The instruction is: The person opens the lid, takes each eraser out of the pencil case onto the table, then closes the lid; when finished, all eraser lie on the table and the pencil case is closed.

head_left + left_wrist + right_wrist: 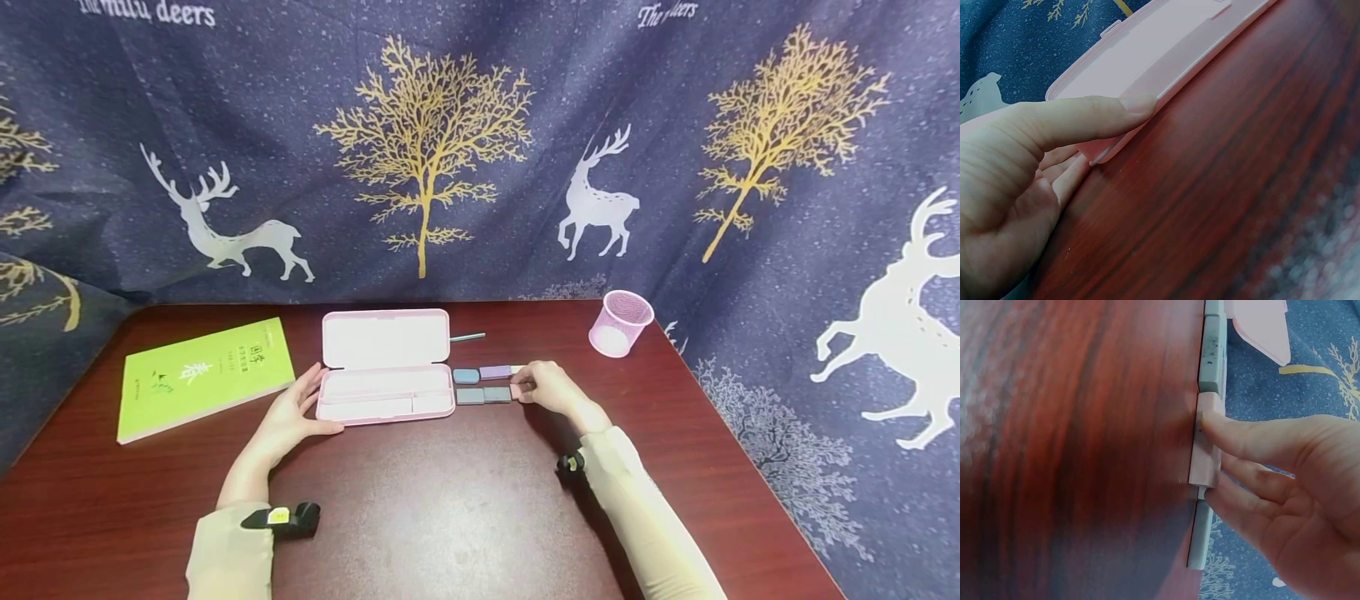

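An open pink pencil case (386, 340) lies on the table with its lid folded back. My left hand (287, 418) grips its left end; in the left wrist view the thumb (1104, 119) lies over the front rim, with the other fingers lower at the end wall. To the right of the case, my right hand (553, 388) pinches a pink eraser (1206, 450) between thumb and fingers, close to the tabletop. Two grey-green erasers (483, 396) sit in line with it. Behind them are a blue eraser (467, 376) and a purple one (494, 372).
A green book (206, 379) lies at the left. A pink mesh pen holder (619, 325) stands at the back right. Something thin and green (468, 337) sticks out beside the lid. Another grey-green block (1200, 534) shows past the pink eraser. A patterned curtain (480, 167) hangs behind the table.
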A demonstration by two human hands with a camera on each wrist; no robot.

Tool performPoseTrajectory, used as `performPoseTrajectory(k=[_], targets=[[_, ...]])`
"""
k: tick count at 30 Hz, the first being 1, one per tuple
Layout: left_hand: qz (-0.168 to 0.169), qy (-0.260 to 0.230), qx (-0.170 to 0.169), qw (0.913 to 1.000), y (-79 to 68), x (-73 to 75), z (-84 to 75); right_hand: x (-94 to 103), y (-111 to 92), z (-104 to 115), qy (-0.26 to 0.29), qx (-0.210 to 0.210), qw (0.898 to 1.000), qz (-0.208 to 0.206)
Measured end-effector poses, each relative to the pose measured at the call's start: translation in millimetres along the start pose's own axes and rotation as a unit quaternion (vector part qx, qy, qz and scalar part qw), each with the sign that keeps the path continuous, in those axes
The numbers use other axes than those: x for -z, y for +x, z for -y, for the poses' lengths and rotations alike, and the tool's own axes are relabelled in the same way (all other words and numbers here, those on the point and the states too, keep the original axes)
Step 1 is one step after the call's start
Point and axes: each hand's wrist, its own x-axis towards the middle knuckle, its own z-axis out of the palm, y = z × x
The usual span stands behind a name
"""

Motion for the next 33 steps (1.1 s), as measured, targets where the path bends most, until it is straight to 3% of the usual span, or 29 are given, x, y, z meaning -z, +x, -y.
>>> performPoseTrajectory(k=[15, 21, 26, 33], targets=[[-0.002, 0.005, -0.001, 1.0000, -1.0, -0.1, 1.0, -0.9, 0.0, -0.4, -0.006, -0.008, 1.000, 0.005], [-0.002, 0.004, -0.003, 1.0000, -0.8, -0.1, 1.1, 0.1, 0.1, -0.4, -0.009, 0.013, 1.000, 0.002], [-0.002, 0.003, -0.006, 1.0000, -0.9, 0.4, 0.1, 5.5, 2.3, 4.5, 0.016, 0.044, 0.999, -0.010], [0.002, 0.003, -0.005, 1.0000, -0.8, -0.7, -1.4, 8.9, 10.3, 14.8, 0.057, 0.035, 0.997, -0.029]])
